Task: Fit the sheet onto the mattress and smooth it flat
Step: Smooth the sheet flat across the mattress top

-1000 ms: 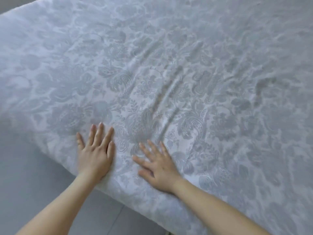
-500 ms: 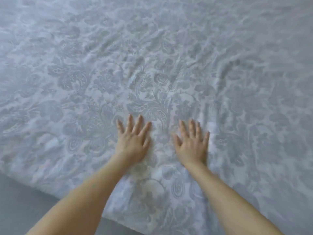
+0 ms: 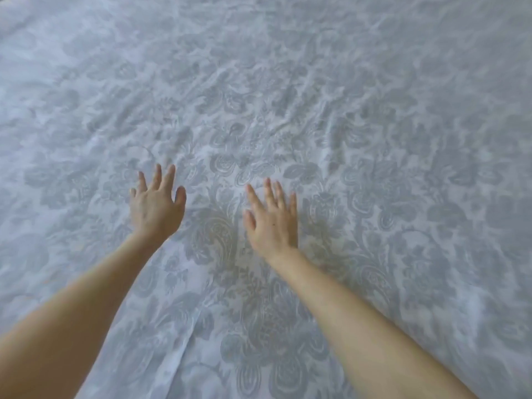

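A white sheet [image 3: 359, 116] with a grey-blue floral and paisley pattern covers the mattress and fills the whole view. My left hand [image 3: 157, 207] lies palm down on it left of centre, fingers spread and pointing away from me. My right hand [image 3: 273, 218] is flat on the sheet just to its right, fingers apart as well. Neither hand grips any cloth. Shallow wrinkles run across the sheet beyond my fingertips, towards the upper right. The mattress itself is hidden under the sheet.
A faint crease [image 3: 184, 355] runs towards me between my forearms. No bed edge or floor shows in this frame.
Both hands have slid forward across the sheet, away from the near edge. The bed edge and floor, visible a second ago, have left the view. The ridges ahead of the hands look flatter.
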A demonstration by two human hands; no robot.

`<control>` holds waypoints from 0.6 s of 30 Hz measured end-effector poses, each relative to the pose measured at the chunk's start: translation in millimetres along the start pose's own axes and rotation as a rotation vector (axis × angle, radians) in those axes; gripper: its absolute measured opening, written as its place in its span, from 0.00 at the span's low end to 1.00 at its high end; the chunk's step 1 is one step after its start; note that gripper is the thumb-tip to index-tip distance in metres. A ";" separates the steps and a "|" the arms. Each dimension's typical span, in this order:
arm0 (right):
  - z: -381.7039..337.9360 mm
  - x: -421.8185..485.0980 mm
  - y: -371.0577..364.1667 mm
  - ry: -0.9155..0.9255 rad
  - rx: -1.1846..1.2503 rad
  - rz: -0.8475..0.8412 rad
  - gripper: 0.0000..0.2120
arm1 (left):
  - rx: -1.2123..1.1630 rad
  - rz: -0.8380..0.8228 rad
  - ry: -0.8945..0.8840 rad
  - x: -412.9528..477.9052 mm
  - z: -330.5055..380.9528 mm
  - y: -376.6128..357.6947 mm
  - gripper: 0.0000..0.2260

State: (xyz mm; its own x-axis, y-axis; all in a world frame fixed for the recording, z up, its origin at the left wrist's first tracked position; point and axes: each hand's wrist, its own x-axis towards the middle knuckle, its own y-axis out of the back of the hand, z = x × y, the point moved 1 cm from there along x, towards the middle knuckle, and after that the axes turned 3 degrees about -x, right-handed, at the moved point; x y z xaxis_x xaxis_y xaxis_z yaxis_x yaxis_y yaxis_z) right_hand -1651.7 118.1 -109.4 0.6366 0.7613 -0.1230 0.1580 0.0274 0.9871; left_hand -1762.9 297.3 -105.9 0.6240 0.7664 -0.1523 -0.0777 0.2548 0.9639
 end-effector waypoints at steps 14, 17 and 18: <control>307.9 -255.7 -32.4 -1.424 0.194 -0.216 0.60 | -0.058 -0.504 -1.154 -75.7 164.7 -98.7 0.23; 287.8 -179.4 -11.1 -1.392 0.102 -0.049 0.43 | -0.577 -0.527 -0.808 -37.9 167.2 -69.2 0.27; 273.2 -137.2 -2.4 -1.274 0.079 0.043 0.37 | -0.629 -0.395 -0.672 -14.3 166.0 -58.9 0.25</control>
State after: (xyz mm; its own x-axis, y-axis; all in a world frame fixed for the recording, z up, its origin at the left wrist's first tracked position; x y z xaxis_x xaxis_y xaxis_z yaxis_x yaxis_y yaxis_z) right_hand -1533.2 -163.4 -123.0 0.9060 -0.3975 -0.1453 0.1353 -0.0533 0.9894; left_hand -1638.1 173.5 -124.3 0.9887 0.1166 -0.0938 -0.0461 0.8337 0.5502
